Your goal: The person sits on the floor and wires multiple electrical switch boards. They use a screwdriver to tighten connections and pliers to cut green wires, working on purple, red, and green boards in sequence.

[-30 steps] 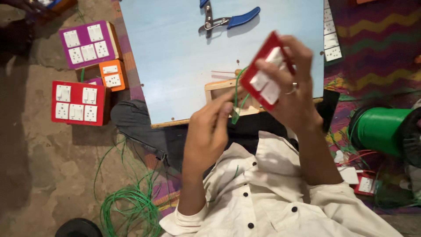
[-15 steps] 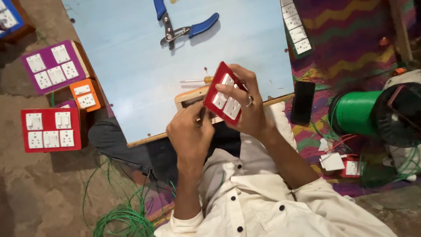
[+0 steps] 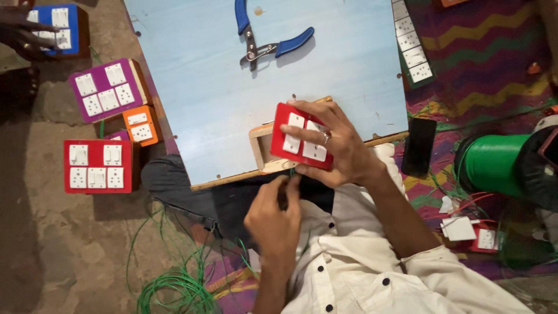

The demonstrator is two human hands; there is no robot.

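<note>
Red switch plate (image 3: 302, 138) sits clasped in the right grip (image 3: 337, 145); left grip (image 3: 278, 212) below apparently pinches green wire (image 3: 290, 172).

A person in a cream button-up shirt (image 3: 372, 279) with small dark buttons and sleeves rolled to the elbow, dark trousers (image 3: 192, 192), bare forearms, and a ring on one finger of the right hand (image 3: 334, 145).

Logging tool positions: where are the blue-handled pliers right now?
In the head view, the blue-handled pliers lie open near the far edge of the light blue board, beyond the red switch plate.
</note>
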